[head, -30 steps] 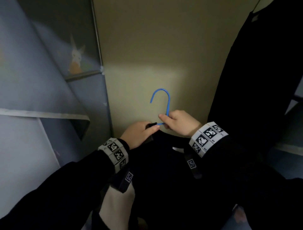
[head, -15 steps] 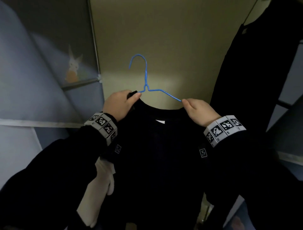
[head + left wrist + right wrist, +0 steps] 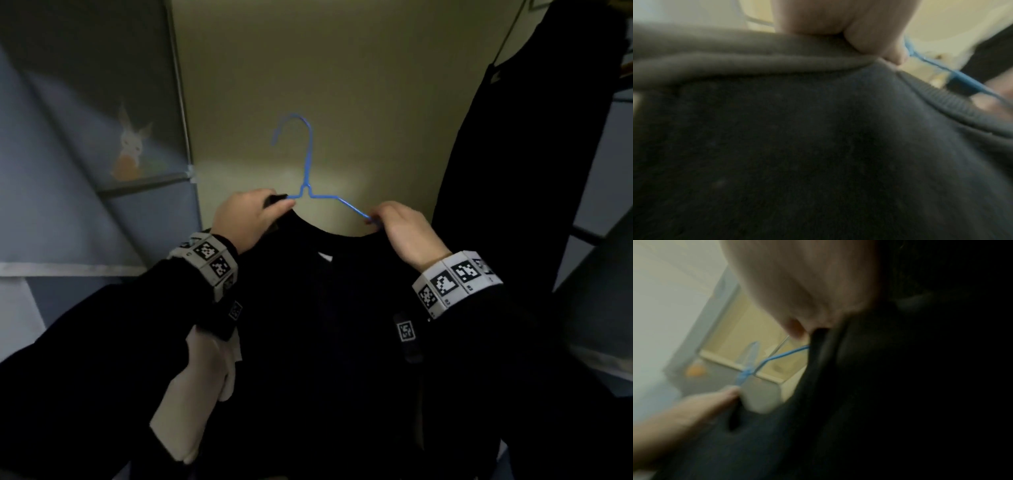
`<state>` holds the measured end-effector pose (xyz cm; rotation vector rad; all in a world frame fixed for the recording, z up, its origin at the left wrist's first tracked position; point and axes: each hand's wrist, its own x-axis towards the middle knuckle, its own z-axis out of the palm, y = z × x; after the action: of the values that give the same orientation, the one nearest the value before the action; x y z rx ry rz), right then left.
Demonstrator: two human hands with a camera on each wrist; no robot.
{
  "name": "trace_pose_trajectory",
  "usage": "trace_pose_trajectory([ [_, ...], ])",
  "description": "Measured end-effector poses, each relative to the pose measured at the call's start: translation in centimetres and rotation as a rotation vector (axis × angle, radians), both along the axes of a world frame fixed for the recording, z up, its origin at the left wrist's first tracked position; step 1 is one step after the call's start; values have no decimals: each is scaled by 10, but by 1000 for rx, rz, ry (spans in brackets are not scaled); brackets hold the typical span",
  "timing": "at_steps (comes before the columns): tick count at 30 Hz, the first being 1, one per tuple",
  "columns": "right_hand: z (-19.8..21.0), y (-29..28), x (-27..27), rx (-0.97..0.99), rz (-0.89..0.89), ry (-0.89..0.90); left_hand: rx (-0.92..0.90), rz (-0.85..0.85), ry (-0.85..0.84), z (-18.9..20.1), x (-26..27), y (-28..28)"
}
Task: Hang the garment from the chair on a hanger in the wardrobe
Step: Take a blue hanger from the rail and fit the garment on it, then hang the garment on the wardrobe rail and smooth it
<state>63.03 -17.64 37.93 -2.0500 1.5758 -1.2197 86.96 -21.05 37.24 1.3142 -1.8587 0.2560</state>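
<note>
Head view: blue wire hanger (image 3: 310, 178) upright, threaded into black sweater (image 3: 329, 325) neckline.
Left hand (image 3: 250, 219): pinching collar left of hanger.
Right hand (image 3: 406, 231): gripping hanger's right arm with collar.

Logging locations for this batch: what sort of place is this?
Probably inside a fabric wardrobe in a home: a dark garment hangs at right, a grey cloth panel bears a rabbit print, and both hands hold a blue hanger.

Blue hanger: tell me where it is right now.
In the head view the blue hanger is at centre, hook up before the beige wall, held between the left hand and right hand inside the black garment.
</note>
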Motion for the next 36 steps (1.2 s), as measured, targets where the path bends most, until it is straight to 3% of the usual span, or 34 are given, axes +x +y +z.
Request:
trace_pose_trajectory([
  [6, -17, -17, 9, -29, -177, 130, 24, 32, -10, -7, 9, -8],
  [11, -15, -27, 40, -48, -64, -27, 82, 15, -317, -14, -37, -21],
  [16, 8, -41, 32, 24, -113, -182, 15, -58, -258, -2, -20, -56],
  [21, 32, -53, 16, -62, -227, -288, -104, -73, -212, 13, 1, -96],
  [27, 46, -65, 9, -124, -222, -206, -146, -108, -186, 24, -12, -116],
  [32, 45, -59, -20, -79, -317, 66, -172, -86, -31, 46, 12, -137],
  [36, 53, -59, -25, -200, -345, 59, -231, -81, -24, 73, 2, -142],
])
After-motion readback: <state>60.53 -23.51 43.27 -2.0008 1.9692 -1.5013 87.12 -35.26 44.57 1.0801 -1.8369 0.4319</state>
